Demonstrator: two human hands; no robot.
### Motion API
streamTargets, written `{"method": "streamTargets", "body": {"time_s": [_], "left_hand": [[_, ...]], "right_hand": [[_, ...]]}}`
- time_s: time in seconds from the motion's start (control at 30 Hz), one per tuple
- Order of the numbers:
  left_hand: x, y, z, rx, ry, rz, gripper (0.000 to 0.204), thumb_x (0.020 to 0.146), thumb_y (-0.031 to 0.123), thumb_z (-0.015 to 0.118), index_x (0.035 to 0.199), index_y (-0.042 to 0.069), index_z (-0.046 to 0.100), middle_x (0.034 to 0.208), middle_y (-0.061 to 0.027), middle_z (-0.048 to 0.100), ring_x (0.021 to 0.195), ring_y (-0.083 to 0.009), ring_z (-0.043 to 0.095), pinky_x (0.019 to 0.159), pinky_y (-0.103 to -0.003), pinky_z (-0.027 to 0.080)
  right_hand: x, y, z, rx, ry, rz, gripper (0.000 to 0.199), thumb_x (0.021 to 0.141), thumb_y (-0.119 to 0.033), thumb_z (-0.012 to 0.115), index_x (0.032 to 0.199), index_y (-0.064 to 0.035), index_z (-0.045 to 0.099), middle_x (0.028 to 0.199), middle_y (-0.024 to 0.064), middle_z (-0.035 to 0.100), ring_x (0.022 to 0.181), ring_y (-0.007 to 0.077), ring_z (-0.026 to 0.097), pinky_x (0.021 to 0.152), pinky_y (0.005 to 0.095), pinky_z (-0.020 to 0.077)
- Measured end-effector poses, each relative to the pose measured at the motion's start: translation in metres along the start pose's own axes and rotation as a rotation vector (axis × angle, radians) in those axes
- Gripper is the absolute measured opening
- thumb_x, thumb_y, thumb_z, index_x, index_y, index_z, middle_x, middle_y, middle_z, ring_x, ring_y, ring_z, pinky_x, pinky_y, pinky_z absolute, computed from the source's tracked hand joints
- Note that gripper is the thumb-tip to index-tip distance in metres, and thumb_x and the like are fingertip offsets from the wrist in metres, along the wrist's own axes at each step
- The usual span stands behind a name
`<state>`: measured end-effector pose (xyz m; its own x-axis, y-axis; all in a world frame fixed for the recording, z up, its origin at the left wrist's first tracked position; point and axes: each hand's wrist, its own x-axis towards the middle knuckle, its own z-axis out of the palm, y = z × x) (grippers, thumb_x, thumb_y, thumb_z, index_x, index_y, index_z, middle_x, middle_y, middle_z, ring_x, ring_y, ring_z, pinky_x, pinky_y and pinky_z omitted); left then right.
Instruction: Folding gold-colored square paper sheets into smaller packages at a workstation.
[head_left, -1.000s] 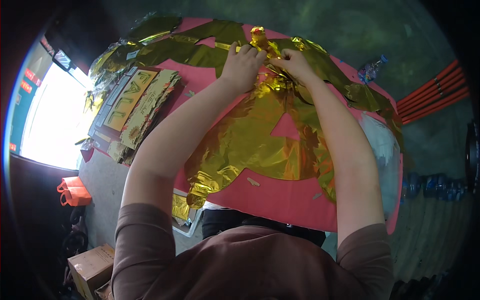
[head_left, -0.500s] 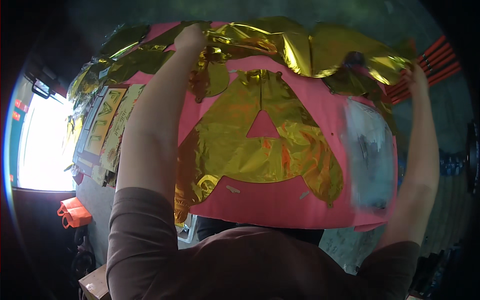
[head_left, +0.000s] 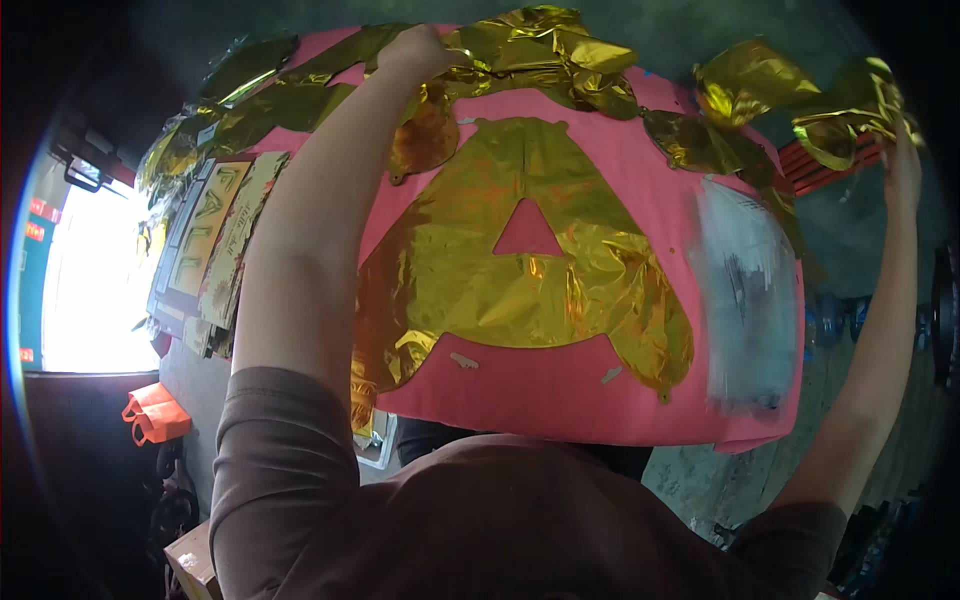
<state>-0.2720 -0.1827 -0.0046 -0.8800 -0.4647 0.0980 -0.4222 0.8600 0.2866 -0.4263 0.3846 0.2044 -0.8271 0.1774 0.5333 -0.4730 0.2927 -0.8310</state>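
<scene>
A flat gold foil balloon [head_left: 480, 290], letter-shaped with a triangular hole, lies in the middle of a pink-covered table [head_left: 520, 405]. At the far edge my left hand [head_left: 412, 52] is closed on crumpled gold foil, a second foil balloon [head_left: 545, 50] spreading to its right; its fingertips are hidden. My right hand [head_left: 902, 170] is raised beyond the far right corner, closed round the edge of another piece of gold foil [head_left: 755, 85]. That foil hangs bent in the air. Whether the two pieces are joined cannot be seen.
More flat gold foil pieces [head_left: 690, 140] lie along the far edge. At the left are printed cards [head_left: 205, 240] and clear wrapping. A greyish clear plastic packet [head_left: 742, 300] rests at the right. An orange bag [head_left: 157, 413] stands on the floor; red bars [head_left: 830, 165] are beyond the right corner.
My right hand has moved outward to the right, lifting its foil off the table. The foil that stretched between my hands now shows a gap. My left hand has shifted slightly farther away.
</scene>
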Motion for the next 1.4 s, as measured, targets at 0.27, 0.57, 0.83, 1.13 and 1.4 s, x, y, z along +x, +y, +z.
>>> {"method": "streamTargets", "body": {"time_s": [0.27, 0.57, 0.83, 1.13, 1.4], "left_hand": [[-0.116, -0.001, -0.023, -0.052, -0.169, 0.515, 0.047, 0.082, 0.034, 0.06, 0.121, 0.008, 0.053, 0.114, -0.0135, 0.058, 0.107, -0.0294, 0.056, 0.088, -0.04, 0.046], [-0.216, -0.048, 0.03, -0.116, -0.059, 0.814, 0.043, 0.086, 0.034, 0.055, 0.121, 0.009, 0.053, 0.136, -0.0149, 0.041, 0.129, -0.0311, 0.035, 0.106, -0.05, 0.026], [-0.218, -0.042, 0.03, -0.135, -0.09, 0.786, 0.05, 0.087, 0.04, 0.052, 0.127, 0.011, 0.048, 0.138, -0.0133, 0.04, 0.131, -0.028, 0.032, 0.108, -0.052, 0.021], [-0.221, -0.044, 0.024, -0.127, -0.106, 0.769, 0.051, 0.087, 0.042, 0.052, 0.128, 0.012, 0.048, 0.137, -0.0127, 0.041, 0.131, -0.0275, 0.033, 0.108, -0.053, 0.02], [-0.217, -0.042, 0.031, -0.113, -0.073, 0.787, 0.052, 0.087, 0.042, 0.052, 0.13, 0.014, 0.045, 0.137, -0.0126, 0.04, 0.131, -0.0282, 0.032, 0.108, -0.054, 0.021]], "right_hand": [[-0.089, -0.022, 0.101, -0.44, -0.288, -0.621, 0.036, 0.094, -0.02, 0.051, 0.126, -0.0026, 0.053, 0.101, 0.0022, 0.06, 0.084, 0.0083, 0.054, 0.078, 0.0227, 0.0439], [-0.314, -0.057, 0.186, -0.103, -0.929, -1.11, 0.027, 0.078, -0.008, 0.06, 0.105, -0.0102, 0.065, 0.097, 0.005, 0.067, 0.079, 0.019, 0.063, 0.07, 0.0284, 0.0499], [-0.398, -0.023, 0.138, -0.31, -1.306, -0.978, 0.037, 0.068, -0.006, 0.065, 0.104, -0.012, 0.065, 0.107, 0.0021, 0.063, 0.078, 0.0193, 0.058, 0.066, 0.031, 0.0491], [-0.361, -0.035, 0.149, -0.279, -1.517, -0.354, 0.04, 0.081, -0.016, 0.061, 0.119, -0.0072, 0.057, 0.121, 0.0121, 0.055, 0.104, 0.0265, 0.053, 0.089, 0.036, 0.0426], [-0.405, 0.016, 0.231, -0.456, -1.179, -0.477, 0.061, 0.092, -0.037, 0.048, 0.141, -0.0068, 0.029, 0.149, 0.0146, 0.02, 0.14, 0.0271, 0.014, 0.112, 0.0413, 0.0122]]}}
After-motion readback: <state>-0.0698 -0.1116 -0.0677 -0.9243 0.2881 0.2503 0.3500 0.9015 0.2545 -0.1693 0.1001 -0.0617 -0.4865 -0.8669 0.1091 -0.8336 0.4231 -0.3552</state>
